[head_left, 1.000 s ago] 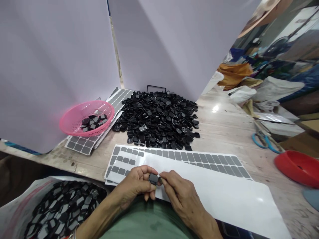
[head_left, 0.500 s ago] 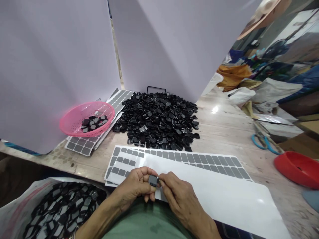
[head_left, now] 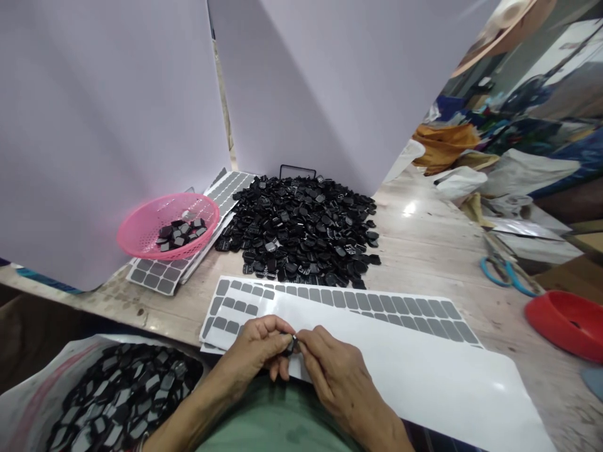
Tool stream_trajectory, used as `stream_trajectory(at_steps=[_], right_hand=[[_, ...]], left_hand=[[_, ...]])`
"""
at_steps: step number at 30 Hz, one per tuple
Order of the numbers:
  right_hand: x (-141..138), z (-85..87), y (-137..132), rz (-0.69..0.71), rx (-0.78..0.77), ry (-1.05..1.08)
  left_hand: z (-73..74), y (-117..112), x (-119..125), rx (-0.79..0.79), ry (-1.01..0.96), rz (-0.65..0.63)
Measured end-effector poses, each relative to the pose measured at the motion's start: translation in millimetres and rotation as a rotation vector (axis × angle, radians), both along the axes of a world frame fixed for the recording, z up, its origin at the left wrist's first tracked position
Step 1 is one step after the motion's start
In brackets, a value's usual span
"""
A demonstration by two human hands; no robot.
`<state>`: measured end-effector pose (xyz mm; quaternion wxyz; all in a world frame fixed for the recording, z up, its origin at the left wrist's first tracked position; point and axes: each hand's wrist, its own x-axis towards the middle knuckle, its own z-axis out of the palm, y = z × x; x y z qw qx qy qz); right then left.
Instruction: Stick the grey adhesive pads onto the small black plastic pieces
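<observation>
My left hand [head_left: 262,347] is closed on a small black plastic piece [head_left: 293,344], pinching it between thumb and fingers above the sheets' near edge. The fingertips of my right hand [head_left: 332,361] are pinched together at the piece's right edge; whether they grip it or a bit of film is too small to tell. Under and beyond both hands lie white sheets with grey rounded stickers [head_left: 377,302], partly covered by a blank white sheet [head_left: 424,358]. Past them rises a heap of similar black pieces [head_left: 306,226].
A pink basket [head_left: 132,235] with several grey-topped pieces rests on more sticker sheets [head_left: 157,273] at left. Lower left, a white bag [head_left: 28,389] holds many grey-topped pieces. Blue-handled scissors [head_left: 506,273] and a red dish [head_left: 560,323] lie right. Pale panels [head_left: 301,81] stand behind.
The black piece has been tilted in my fingers, so its flat grey face no longer shows toward me. My left thumb has moved up over it. The view has shifted slightly.
</observation>
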<state>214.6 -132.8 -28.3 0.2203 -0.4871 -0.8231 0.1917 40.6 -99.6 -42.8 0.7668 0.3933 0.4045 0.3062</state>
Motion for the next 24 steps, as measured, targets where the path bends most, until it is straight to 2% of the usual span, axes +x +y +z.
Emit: stream_trajectory(at_steps=[4,6,9,11,13,15,20,22,24], right_hand=[[0,-1.5,4,-0.003,0.017,-0.035],[7,-3.5,7,-0.071,0.026,-0.054],[18,-5.7,11,-0.245,0.054,-0.103],[19,-5.2,15,-0.296,0.040,-0.141],[12,-2.8,20,-0.287,0.005,-0.199],[0,0.3,30,-0.286,-0.020,-0.288],[-30,3.1,61,-0.298,-0.044,-0.471],[-37,1.5,70,-0.287,-0.039,-0.470],[-42,-0.5,74,-0.274,-0.032,-0.463]], left_hand=[[4.2,2,-12,0.154,0.127,0.015],[9.0,9,-26,0.188,0.179,0.120],[15.6,21,-49,0.261,0.259,0.371],[17.2,27,-58,0.295,0.302,0.405],[15.4,26,-58,0.323,0.366,0.298],[10.2,22,-53,0.424,0.484,0.165],[-9.6,11,-36,0.956,0.759,-0.052],[-15.5,10,-33,1.103,0.807,-0.111],[-18.0,10,-32,1.176,0.834,-0.139]])
